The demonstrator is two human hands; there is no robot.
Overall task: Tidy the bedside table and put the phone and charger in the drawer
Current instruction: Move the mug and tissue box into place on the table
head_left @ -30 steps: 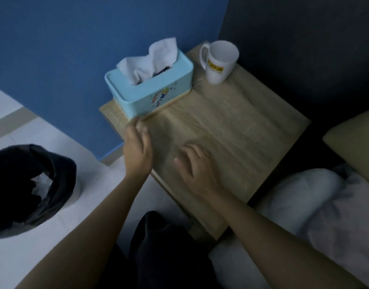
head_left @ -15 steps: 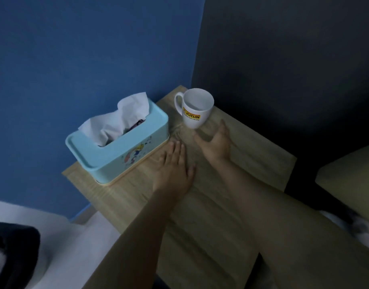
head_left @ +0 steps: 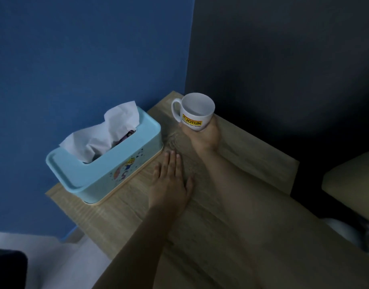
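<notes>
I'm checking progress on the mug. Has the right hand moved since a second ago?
Yes. The right hand has gone from the bare near part of the bedside table to the far corner, where it now wraps the white mug.

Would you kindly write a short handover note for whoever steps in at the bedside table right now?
Right hand: wrapped round the white mug at the table's far corner.
Left hand: open, flat on the bedside table beside the blue tissue box.
Phone, charger and drawer: none in view.
Done: cannot tell whether phone and charger are already stowed.
Left: place the mug; check the drawer.
</notes>
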